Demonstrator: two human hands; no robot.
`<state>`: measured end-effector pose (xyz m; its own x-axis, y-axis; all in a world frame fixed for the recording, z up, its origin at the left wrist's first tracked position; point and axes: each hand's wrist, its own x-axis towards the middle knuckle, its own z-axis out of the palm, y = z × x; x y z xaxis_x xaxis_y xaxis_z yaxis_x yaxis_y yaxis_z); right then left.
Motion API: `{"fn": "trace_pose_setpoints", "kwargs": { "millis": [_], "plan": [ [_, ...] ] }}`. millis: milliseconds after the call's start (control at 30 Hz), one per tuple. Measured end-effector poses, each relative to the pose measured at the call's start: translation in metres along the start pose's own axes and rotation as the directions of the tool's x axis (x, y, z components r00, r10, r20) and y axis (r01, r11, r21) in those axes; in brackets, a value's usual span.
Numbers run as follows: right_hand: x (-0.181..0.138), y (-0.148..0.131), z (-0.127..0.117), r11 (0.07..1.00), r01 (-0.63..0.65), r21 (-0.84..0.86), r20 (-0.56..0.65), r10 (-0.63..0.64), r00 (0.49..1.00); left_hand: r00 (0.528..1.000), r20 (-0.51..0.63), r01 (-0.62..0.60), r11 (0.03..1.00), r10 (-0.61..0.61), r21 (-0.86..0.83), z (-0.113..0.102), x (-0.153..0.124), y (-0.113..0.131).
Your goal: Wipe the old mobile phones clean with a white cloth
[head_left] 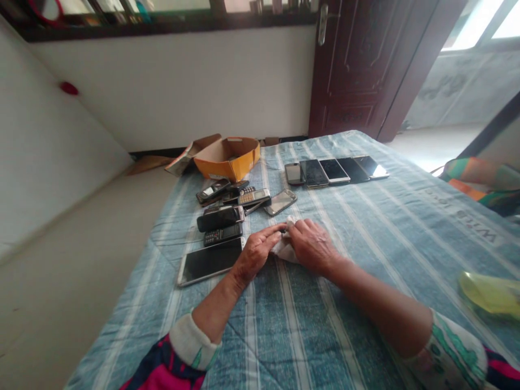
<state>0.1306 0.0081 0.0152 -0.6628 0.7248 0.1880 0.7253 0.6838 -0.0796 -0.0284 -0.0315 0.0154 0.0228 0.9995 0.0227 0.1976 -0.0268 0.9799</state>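
My right hand (311, 244) is closed on a crumpled white cloth (286, 250), part of which hangs below its fingers. Meeting it from the left, my left hand (260, 248) has its fingers bent around something dark and small, mostly hidden between both hands. Just left of that hand lies a large white-framed tablet or phone (211, 261), screen up. Beyond it are a keypad phone (222, 234), a dark phone (219, 218) and a heap of older phones (254, 196). A silver-edged phone (281, 202) lies flat just past my fingertips.
An open yellow cardboard box (233, 170) stands at the bed's far left. Several smartphones lie in a row at the back, among them a white one (334, 170). A yellow translucent object (489, 292) rests at right. Striped blue fabric (385, 319) covers the surface.
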Motion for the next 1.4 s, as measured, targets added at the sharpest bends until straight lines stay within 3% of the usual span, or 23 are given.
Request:
{"fn": "trace_pose_setpoints", "kwargs": {
  "millis": [267,467,700,933,1167,1400],
  "plan": [
    [0.02,-0.013,0.007,0.998,-0.056,-0.007,-0.011,0.056,0.998,0.995,-0.055,-0.078,0.997,0.079,0.026,0.002,-0.001,-0.005],
    [0.031,-0.011,0.004,0.995,-0.094,0.043,0.047,0.091,0.995,0.991,-0.135,-0.006,0.988,-0.014,-0.152,0.003,0.001,-0.015],
    [0.029,0.011,0.013,0.981,-0.182,0.064,-0.045,0.185,0.982,0.986,-0.09,0.103,0.937,-0.14,-0.333,0.006,0.006,-0.022],
    [0.016,-0.006,0.017,0.994,-0.009,0.11,-0.17,0.028,0.985,0.979,-0.172,0.057,0.963,-0.105,-0.262,0.009,0.009,-0.021],
    [0.0,-0.012,0.015,0.921,0.131,0.366,-0.209,-0.056,0.976,0.955,-0.285,0.057,0.993,-0.083,-0.1,0.01,0.009,-0.021],
    [-0.006,-0.012,0.029,0.903,0.178,0.392,-0.235,-0.089,0.968,0.972,-0.181,0.084,0.939,-0.152,-0.334,0.007,0.005,-0.018]
  ]
}}
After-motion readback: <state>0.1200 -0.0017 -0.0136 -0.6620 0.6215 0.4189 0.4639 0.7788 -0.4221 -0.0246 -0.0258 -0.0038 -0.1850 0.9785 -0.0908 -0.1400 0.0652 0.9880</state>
